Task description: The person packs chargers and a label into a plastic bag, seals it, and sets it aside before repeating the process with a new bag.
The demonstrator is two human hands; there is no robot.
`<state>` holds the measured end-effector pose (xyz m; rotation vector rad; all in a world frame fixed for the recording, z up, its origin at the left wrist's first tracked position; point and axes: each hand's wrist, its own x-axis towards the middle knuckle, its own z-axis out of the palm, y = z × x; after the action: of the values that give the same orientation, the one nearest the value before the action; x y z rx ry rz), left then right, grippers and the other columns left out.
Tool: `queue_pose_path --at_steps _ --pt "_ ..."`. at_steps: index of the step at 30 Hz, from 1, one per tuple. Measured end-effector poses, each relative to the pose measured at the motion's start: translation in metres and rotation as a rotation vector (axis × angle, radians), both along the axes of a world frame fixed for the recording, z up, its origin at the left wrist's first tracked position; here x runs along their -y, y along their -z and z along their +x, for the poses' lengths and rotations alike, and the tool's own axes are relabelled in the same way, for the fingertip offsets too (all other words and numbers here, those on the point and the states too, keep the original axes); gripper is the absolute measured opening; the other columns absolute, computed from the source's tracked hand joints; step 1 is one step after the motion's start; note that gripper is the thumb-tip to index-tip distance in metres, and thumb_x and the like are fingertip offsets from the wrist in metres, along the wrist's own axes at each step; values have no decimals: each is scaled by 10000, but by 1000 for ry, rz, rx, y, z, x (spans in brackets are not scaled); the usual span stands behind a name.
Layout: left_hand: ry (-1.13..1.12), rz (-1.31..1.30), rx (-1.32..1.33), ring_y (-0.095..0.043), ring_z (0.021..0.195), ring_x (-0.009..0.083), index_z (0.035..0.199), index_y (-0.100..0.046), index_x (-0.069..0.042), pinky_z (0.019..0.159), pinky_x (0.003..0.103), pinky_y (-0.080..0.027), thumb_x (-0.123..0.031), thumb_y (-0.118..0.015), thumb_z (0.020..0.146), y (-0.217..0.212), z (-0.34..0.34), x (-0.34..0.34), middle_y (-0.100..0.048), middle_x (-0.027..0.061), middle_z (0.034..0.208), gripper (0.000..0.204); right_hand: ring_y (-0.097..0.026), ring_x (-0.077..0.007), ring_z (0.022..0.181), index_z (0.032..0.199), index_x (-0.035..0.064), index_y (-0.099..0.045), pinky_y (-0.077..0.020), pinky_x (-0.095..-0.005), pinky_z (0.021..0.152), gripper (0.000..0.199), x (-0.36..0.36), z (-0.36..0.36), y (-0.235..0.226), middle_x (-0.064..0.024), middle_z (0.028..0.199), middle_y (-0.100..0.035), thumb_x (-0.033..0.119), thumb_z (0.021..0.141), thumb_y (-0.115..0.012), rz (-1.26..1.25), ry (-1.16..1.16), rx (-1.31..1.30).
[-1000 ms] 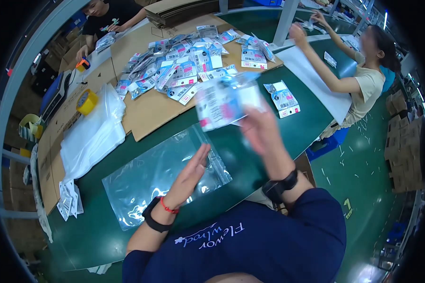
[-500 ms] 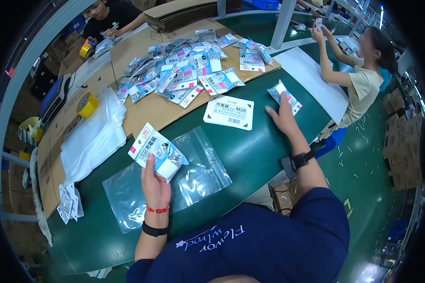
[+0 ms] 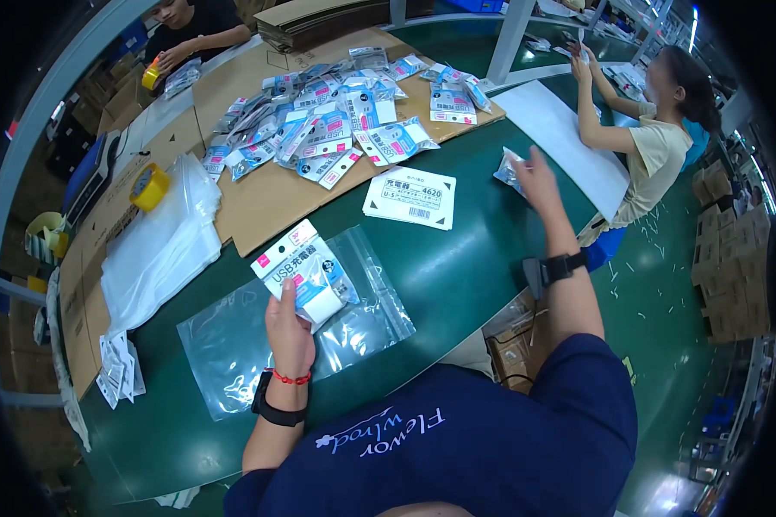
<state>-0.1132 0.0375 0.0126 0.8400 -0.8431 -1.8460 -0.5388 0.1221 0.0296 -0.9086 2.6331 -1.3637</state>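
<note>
Fig.: packing bench, head view, near to far. The left hand point(image 3: 290, 332), wrist w/ black band and red cord, pinched a small white-and-blue retail packet holding a white block-shaped item point(image 3: 306, 274); thumb on the packet's lower edge, fingers behind, packet tilted w/ its pink-cornered top pointing away. It was held just above a large clear zip-top plastic bag point(image 3: 233, 345) lying flat on the green bench top point(image 3: 457, 276), directly under and to both sides of that hand, prob. so the bag stayed ready beneath the packet.

Right of that hand and farther out lay a flat white printed label card point(image 3: 410, 197), apart from the bag. The right hand point(image 3: 533, 172), arm stretched fwd, was at a small clear-wrapped packet point(image 3: 507, 166) near the bench's far edge; fingers partly spread, grip not discernible.

Left of the left hand: a stack of loose white plastic bags point(image 3: 159, 246) w/ a yellow tape roll point(image 3: 149, 187) beyond it. Farther out, a brown cardboard sheet point(image 3: 267, 198) carried a heap of similar white-and-blue packets point(image 3: 336, 129), well beyond both hands. At the far side, two other people worked at their own stations.
</note>
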Motion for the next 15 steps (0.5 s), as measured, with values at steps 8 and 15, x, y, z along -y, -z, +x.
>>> queue_pose_path --at_steps 8,15 --pt "21 -99 43 -593 1030 159 1189 -519 1 863 309 -487 -190 -491 970 15 -4 -4 -609 86 1133 292 -599 -260 1025 1288 4 -501 -456 -316 887 603 7 -20 33 -202 1141 -609 318 803 -674 307 -58 -295" --pt "182 21 21 -575 1001 123 1153 -553 5 876 273 -451 -225 -468 986 1 -5 -5 -612 75 1109 297 -531 -232 1149 1289 45 -517 -398 -340 976 487 15 137 -45 -138 1274 -547 67 811 -605 -301 -775 -129"
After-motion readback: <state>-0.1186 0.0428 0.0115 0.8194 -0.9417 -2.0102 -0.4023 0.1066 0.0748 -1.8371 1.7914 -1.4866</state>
